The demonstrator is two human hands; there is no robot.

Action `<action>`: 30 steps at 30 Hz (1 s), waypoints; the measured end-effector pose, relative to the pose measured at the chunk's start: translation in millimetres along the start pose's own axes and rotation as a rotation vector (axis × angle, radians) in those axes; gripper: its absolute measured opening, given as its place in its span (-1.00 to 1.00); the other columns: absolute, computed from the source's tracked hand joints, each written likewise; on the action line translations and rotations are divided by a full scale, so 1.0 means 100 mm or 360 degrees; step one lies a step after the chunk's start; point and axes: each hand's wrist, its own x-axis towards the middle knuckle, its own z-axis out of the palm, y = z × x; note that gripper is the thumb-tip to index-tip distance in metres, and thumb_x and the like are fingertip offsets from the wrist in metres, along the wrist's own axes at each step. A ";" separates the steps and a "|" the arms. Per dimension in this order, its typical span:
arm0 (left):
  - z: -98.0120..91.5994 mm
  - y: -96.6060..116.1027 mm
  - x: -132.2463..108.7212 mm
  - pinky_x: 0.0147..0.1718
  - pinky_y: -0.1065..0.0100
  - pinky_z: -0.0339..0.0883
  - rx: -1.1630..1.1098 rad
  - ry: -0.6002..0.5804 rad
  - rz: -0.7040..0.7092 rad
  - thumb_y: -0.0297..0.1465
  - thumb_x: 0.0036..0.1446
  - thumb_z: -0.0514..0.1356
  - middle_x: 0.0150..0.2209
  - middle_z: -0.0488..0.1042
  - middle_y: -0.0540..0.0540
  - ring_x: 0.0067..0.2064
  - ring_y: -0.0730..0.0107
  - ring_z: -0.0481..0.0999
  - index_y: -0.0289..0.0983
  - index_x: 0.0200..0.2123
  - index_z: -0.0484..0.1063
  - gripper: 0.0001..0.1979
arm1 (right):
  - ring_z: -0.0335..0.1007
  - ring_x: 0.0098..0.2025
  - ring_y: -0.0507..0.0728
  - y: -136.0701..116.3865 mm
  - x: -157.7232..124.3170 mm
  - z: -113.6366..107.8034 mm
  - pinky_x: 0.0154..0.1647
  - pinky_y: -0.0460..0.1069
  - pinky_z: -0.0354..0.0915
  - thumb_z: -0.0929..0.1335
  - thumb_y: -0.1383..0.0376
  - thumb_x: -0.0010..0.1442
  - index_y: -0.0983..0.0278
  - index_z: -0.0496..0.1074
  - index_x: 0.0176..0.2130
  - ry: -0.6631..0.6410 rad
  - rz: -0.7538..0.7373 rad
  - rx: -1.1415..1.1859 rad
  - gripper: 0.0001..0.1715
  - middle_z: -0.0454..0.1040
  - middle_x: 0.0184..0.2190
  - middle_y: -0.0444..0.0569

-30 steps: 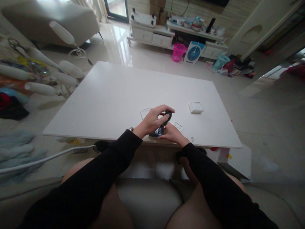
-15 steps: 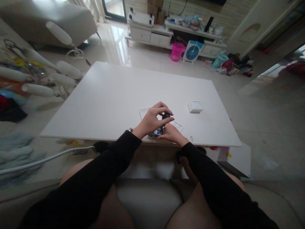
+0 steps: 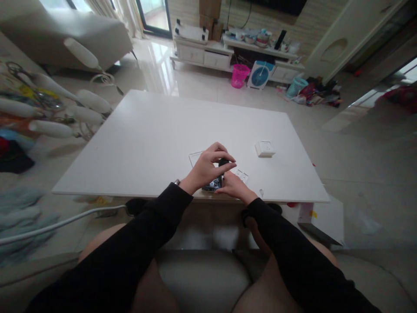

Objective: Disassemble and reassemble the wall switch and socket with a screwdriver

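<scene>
At the table's near edge, my left hand (image 3: 206, 168) is closed, its thumb and fingers round the black rounded handle of a screwdriver (image 3: 223, 162). The handle stands upright; its shaft and tip are hidden by my hands. Below it lies the dark inner side of a wall socket (image 3: 212, 186), partly covered by both hands. My right hand (image 3: 235, 186) grips the socket's right side, with its fingers tucked in under the left hand. A thin white frame (image 3: 194, 159) lies just behind my left hand. Small white cover pieces (image 3: 241, 175) lie beyond my right hand.
On the white table (image 3: 156, 130), a white box-shaped socket (image 3: 265, 149) stands to the right. A tiny clear item (image 3: 261, 192) lies near the front edge. Left of the table are white lamp arms (image 3: 81, 52); beyond it stand a pink basket (image 3: 240, 76) and a blue-white fan (image 3: 260, 74).
The view has tilted up slightly, so the table appears lower. My left fingers have shifted a little round the screwdriver handle; my right hand keeps its place on the socket.
</scene>
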 end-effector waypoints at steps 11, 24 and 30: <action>-0.07 0.00 -0.01 0.07 0.09 0.45 -0.0018 -0.0083 -0.0050 -0.44 0.29 0.11 -0.04 0.61 -0.16 0.02 0.19 0.57 -0.22 -0.06 0.63 -0.70 | 0.40 0.16 0.33 0.04 0.02 0.02 0.20 0.20 0.34 0.69 0.25 -0.11 0.21 0.42 0.15 -0.0041 -0.0035 0.0010 -0.11 0.46 0.09 0.05; 0.05 -0.05 0.01 -0.15 0.27 0.50 0.0118 0.0030 -0.0015 -0.28 0.23 0.36 -0.23 0.41 -0.06 -0.18 0.37 0.48 -0.19 -0.09 0.67 -0.79 | 0.43 0.17 0.39 0.04 0.01 0.04 0.24 0.23 0.33 0.69 0.24 -0.12 0.23 0.38 0.24 -0.0017 -0.0013 -0.0004 0.00 0.45 0.12 0.11; 0.01 -0.02 0.04 -0.10 0.22 0.50 -0.0174 -0.0071 -0.0149 -0.32 0.33 0.22 -0.13 0.62 -0.16 -0.11 0.30 0.59 -0.24 0.10 0.55 -0.68 | 0.43 0.15 0.36 0.01 0.00 0.01 0.20 0.21 0.34 0.68 0.25 -0.10 0.24 0.41 0.18 -0.0036 -0.0044 0.0010 -0.09 0.47 0.08 0.08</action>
